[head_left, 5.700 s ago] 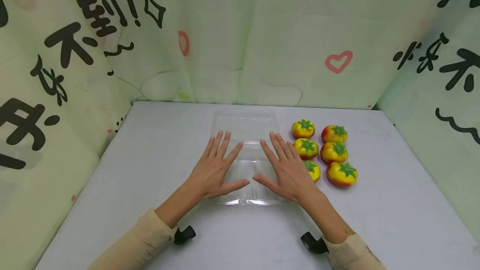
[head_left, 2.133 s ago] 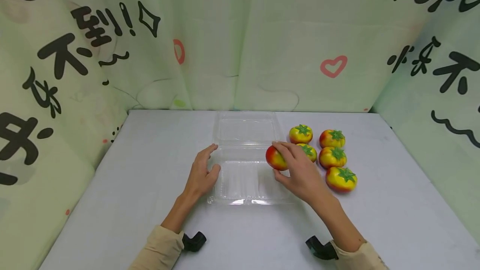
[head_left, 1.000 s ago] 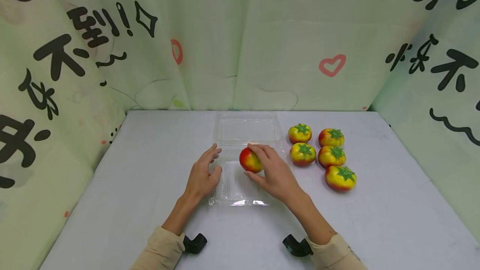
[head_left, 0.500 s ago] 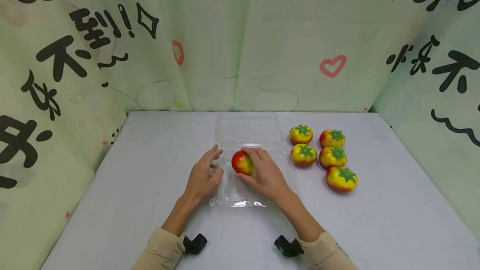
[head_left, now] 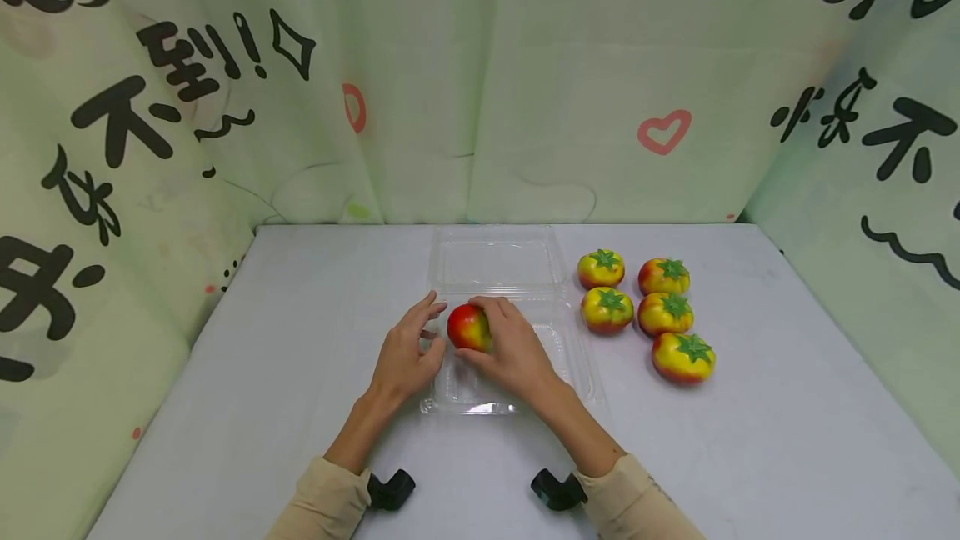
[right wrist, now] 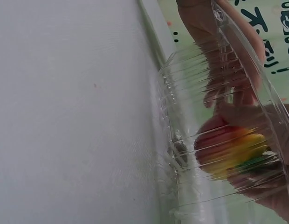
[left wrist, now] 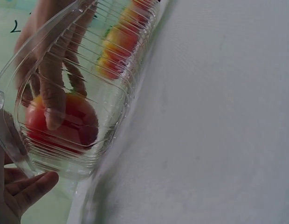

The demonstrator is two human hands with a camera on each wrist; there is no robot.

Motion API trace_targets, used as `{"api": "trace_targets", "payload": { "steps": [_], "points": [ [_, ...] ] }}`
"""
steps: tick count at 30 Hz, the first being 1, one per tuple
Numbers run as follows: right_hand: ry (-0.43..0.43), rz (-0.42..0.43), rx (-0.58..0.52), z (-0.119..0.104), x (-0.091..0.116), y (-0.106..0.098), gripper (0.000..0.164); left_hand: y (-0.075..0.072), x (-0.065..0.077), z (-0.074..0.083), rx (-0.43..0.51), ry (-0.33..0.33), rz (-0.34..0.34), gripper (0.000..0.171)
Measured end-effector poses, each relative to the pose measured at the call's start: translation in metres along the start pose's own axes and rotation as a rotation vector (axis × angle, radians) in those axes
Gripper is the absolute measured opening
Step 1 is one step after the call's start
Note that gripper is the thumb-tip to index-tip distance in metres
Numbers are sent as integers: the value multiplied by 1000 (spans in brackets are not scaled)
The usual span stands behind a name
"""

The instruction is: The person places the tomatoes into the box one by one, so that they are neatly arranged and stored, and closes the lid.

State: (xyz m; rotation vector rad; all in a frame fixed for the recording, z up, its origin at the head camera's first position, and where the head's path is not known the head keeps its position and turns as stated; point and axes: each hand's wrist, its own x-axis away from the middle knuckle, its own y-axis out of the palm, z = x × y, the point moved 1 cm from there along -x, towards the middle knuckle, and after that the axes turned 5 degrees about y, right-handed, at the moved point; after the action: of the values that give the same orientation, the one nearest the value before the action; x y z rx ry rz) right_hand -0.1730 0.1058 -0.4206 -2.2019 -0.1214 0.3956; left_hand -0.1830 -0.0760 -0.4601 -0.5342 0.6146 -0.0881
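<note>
My right hand (head_left: 510,348) grips a red-and-yellow tomato (head_left: 467,328), thumb on its near side and fingers over its far side. The tomato is at the left part of the clear plastic box (head_left: 558,357); in the left wrist view the tomato (left wrist: 81,119) shows through the ribbed wall, low in the box. My left hand (head_left: 405,357) is at the box's left rim, fingers loosely bent, thumb apart from them, holding nothing. In the right wrist view the tomato's green leaf crown (right wrist: 258,161) faces the right hand.
Several more tomatoes stand on the white table (head_left: 757,440) right of the box, a front one (head_left: 682,358) nearest me. The box's lid (head_left: 491,261) lies folded back behind it. Printed curtains (head_left: 570,82) enclose the back and sides.
Both hands were spread over the box at first. The right hand then took the near-left tomato and carried it leftward over the box to its left part. The left hand moved to the left rim.
</note>
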Motion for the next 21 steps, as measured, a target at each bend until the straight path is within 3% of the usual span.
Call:
{"api": "trace_targets", "payload": {
  "steps": [10,21],
  "points": [
    [16,21,-57,-3,-7,10,66,-2,0,3,-6,3,3,47],
    [62,43,-28,-6,-11,17,64,-1,0,3,2,-3,-6,49]
  ]
}}
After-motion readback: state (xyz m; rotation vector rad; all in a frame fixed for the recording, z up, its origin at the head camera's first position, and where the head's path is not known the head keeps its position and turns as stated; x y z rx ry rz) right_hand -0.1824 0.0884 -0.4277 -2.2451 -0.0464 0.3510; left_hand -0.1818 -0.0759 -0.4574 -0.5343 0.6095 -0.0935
